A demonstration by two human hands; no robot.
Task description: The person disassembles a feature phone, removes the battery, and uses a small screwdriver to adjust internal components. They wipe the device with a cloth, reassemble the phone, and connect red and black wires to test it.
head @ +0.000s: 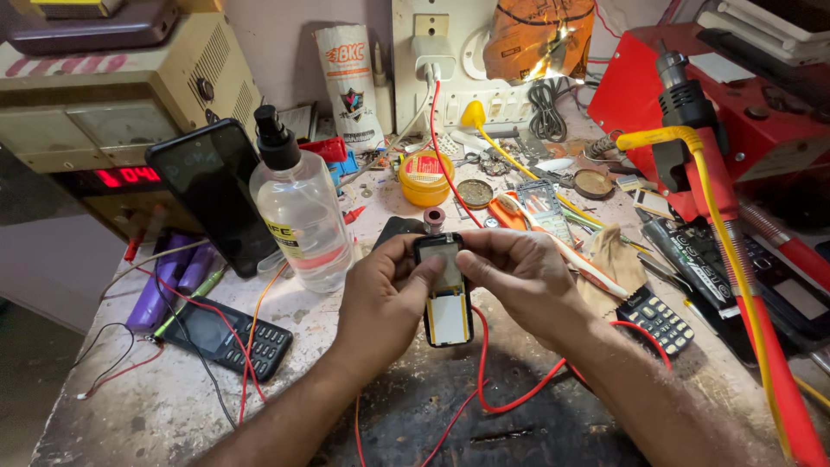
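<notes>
- Head view, looking down at a cluttered, stained workbench (173,406)
- Left hand (385,298) and right hand (519,272) close together above the bench, both clamped on a small phone body (445,290) with its back off, held upright between them
- Left thumb pressed on the upper part of the phone body; right fingers curled over its top right edge
- Pale rectangular panels visible inside the dark, yellow-edged casing
- Clear spray bottle (298,207) with a black nozzle just left of the left hand, roughly half full of clear liquid
- Small yellow round tin (425,177) behind the hands, lid on, contents hidden
- Open shallow round tin (475,192) beside it, contents too small to tell
- Black smartphone (216,195) leaning against a beige power supply (112,112) with red lit digits
- Keypad phone (226,337) lying flat at the left, crossed by red and black wires
- Red wire (484,363) looping beneath the hands
- Red hot-air station (692,104) at the right, yellow cable draped over it
- Loose black keypad (659,318) near the right wrist
</notes>
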